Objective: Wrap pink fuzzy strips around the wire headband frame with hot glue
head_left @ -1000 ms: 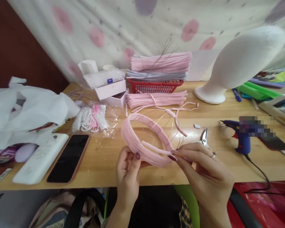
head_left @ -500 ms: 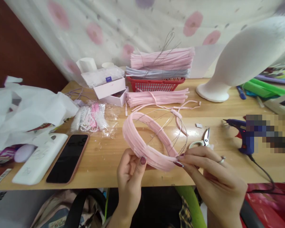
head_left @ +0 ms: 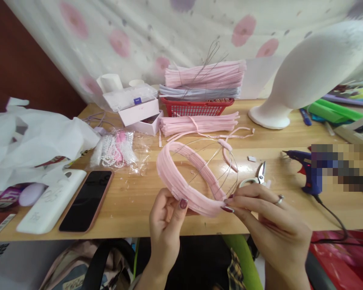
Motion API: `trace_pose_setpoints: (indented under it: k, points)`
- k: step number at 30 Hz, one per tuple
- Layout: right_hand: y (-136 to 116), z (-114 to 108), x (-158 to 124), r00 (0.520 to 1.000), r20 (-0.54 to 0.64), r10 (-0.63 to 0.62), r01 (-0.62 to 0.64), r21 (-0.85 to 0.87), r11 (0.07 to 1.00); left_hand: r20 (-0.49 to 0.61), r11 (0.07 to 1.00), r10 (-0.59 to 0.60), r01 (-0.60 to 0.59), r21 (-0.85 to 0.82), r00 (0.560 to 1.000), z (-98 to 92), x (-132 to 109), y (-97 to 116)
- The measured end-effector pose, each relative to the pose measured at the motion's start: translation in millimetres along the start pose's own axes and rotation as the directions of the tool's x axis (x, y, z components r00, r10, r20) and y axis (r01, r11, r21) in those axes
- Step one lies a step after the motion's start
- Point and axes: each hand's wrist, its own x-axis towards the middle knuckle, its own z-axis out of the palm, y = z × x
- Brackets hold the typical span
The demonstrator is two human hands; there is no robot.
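Note:
A loop of pink pipe cleaners (head_left: 169, 169) laid side by side is held up in front of me, over the table's near part. My left hand (head_left: 167, 225) grips its lower left band, thumb pressed on the outer face. With thumb and fingertips my right hand (head_left: 260, 221) pinches the loop's right end; a ring sits on one finger. Thin wires (head_left: 230, 169) bend in a round shape behind the loop, partly hidden by it. Just beyond my right fingers lie scissors (head_left: 257, 175) with pale handles, their blades apart.
Behind lie a pink pipe cleaner bundle (head_left: 196, 123) and a red basket (head_left: 196, 108) topped with more bundles. A glue gun (head_left: 310, 169) and a white foam head (head_left: 302, 72) stand right. A phone (head_left: 86, 201), power bank (head_left: 51, 201) and bagged beads (head_left: 117, 151) lie left.
Both hands keep their grip on the pink loop, which has barely shifted. The whole view has moved very slightly.

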Motion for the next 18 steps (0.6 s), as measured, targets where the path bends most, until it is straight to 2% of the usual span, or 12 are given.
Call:
trace_pose_setpoints:
  k: [13, 18]
  points:
    - [0.8, -2.0, 3.6, 0.998, 0.052, -0.029, 0.029, -0.01, 1.0, 0.009, 0.999, -0.012, 0.012, 0.032, 1.0, -0.7, 0.7, 0.5]
    - [-5.7, -6.8, 7.1, 0.997, 0.072, 0.023, -0.019, -0.063, 0.998, 0.028, 0.999, -0.026, 0.025, 0.034, 0.999, -1.5, -0.9, -1.0]
